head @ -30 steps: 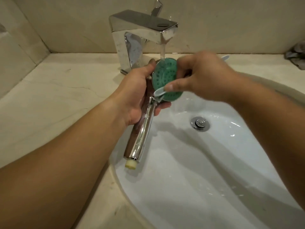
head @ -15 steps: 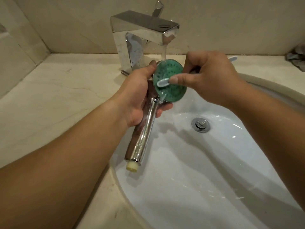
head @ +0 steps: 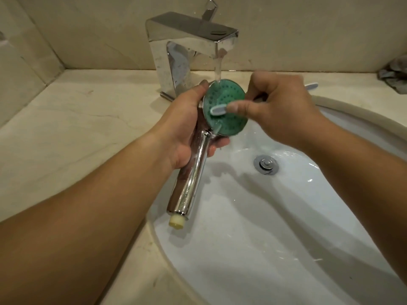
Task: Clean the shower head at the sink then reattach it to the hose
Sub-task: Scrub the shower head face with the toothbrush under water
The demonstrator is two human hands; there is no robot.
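The shower head (head: 229, 124) has a round green spray face and a chrome handle ending in a cream threaded tip. My left hand (head: 185, 128) grips it at the neck and holds it over the white sink (head: 275, 227), face tilted up under the running water. My right hand (head: 279, 108) holds a pale blue toothbrush (head: 218, 110). The brush head lies on the left part of the green face, with my fingertip pressed behind it. The handle's end sticks out past my right hand. No hose is in view.
A square chrome faucet (head: 187, 51) stands on the beige stone counter (head: 77, 133) and pours water onto the top of the spray face. The chrome drain plug (head: 265, 165) sits in the basin. A grey cloth (head: 394, 73) lies at the far right by the wall.
The brush head has moved from the lower edge of the green face up to its left middle. The shower head and my left hand have stayed under the stream.
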